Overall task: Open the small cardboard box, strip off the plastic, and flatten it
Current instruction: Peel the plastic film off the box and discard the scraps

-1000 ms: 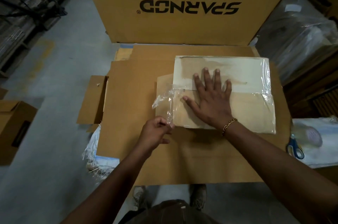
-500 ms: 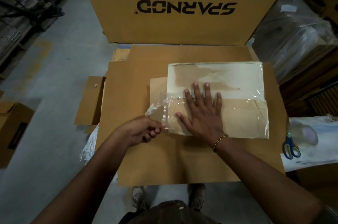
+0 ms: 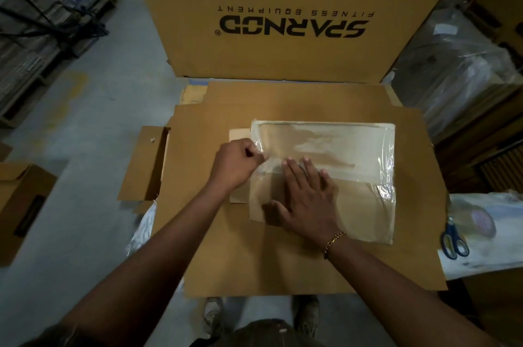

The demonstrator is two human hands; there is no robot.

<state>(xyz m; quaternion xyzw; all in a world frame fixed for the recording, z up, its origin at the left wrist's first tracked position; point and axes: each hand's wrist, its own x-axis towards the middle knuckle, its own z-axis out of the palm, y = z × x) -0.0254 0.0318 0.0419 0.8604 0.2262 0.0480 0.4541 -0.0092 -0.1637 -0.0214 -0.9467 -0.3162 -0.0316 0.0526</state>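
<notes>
Since half a second ago, we see the left hand (image 3: pixel 236 166) carried up and away from us, from the near left corner of the small cardboard box (image 3: pixel 322 176) to the middle of its left edge, and the plastic (image 3: pixel 385 174) it grips has gone along. Its fingers are closed into a fist, pinching the loose film at the box's left side. We see the right hand (image 3: pixel 307 199) where it was, fingers spread and pressed flat on the near half of the box, a gold bracelet (image 3: pixel 334 242) at the wrist. That box lies flattened on a large cardboard sheet (image 3: pixel 283 267), film covering most of it. At far left an open carton (image 3: pixel 19 205) stands on the floor; we cannot tell what it holds. Blue-handled scissors (image 3: pixel 452 242) lie to the right, well apart from the box.
</notes>
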